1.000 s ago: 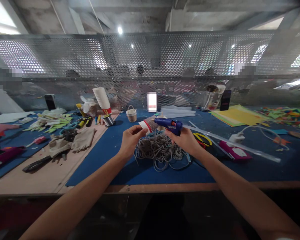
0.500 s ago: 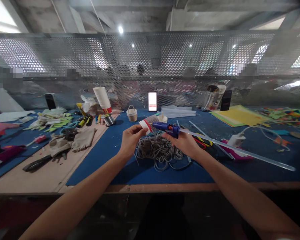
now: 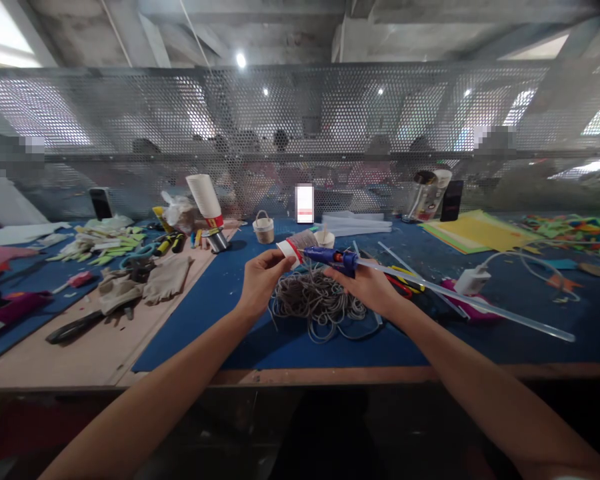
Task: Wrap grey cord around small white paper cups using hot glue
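Observation:
Pinched in my left hand (image 3: 264, 277) is a paper cup (image 3: 289, 252), tilted on its side. Its left end is white with a red band; grey cord appears wrapped round the rest. My right hand (image 3: 367, 283) grips a blue hot glue gun (image 3: 333, 256), whose nozzle points left at the cup's side. A long clear glue stick (image 3: 480, 297) runs out of the gun's rear toward the right. Below both hands lies a tangled heap of grey cord (image 3: 325, 303). I cannot tell whether the nozzle touches the cup.
Behind my hands stand a small cord-covered basket (image 3: 264, 229) and a pale cup (image 3: 325, 238). Stacked paper cups (image 3: 203, 197) and work gloves (image 3: 167, 280) are at left. To the right are yellow-handled pliers (image 3: 405, 279), a white plug adapter (image 3: 474, 280) and coloured sheets (image 3: 473, 232).
The glue gun has tilted slightly, and the far end of its glue stick has swung a little to the left. My left hand and the cup have barely moved.

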Demonstrator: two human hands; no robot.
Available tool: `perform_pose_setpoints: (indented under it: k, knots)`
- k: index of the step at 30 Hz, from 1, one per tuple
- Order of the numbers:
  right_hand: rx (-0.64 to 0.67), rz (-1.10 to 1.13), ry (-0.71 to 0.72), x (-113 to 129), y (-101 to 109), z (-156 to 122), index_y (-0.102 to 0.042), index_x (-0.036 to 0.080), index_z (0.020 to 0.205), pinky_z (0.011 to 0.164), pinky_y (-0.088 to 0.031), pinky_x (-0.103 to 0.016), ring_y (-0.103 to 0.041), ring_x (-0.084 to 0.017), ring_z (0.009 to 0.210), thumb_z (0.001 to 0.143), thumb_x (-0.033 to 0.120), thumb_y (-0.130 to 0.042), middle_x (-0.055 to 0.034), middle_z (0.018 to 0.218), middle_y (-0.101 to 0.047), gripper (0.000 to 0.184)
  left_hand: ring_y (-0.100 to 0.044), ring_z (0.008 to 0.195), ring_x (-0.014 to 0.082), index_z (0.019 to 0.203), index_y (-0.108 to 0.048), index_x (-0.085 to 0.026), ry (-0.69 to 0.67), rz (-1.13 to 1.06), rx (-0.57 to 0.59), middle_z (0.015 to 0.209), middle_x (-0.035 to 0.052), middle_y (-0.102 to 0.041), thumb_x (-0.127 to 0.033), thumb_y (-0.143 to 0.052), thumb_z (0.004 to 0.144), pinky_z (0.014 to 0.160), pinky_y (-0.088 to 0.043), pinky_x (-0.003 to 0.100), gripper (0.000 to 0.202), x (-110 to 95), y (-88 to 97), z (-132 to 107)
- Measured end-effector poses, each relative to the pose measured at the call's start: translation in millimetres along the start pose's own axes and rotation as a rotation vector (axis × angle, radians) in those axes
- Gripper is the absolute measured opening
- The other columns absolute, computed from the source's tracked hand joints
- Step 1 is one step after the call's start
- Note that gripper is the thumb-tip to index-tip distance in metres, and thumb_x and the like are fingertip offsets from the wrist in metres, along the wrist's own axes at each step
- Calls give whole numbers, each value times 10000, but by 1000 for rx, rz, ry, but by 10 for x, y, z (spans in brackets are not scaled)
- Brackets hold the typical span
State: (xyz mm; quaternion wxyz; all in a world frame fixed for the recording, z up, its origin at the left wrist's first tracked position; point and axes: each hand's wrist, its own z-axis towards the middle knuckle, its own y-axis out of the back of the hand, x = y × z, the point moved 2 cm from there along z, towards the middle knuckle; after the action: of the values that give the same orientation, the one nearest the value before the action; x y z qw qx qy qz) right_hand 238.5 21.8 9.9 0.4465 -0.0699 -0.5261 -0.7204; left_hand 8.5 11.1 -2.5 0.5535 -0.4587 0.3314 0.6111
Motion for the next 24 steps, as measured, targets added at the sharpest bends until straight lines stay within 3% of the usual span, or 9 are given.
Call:
perform_pose_setpoints:
  k: [24]
  knots:
    - [-4, -71, 35, 5, 19, -3, -712, 231, 1053, 567, -420, -311, -620, -229, 566, 898, 635, -543, -24, 569, -638, 464, -613, 708, 138, 860, -767, -142, -9, 27, -11, 801, 42, -720, -361, -820, 707, 720, -498, 274, 273, 31, 23, 26]
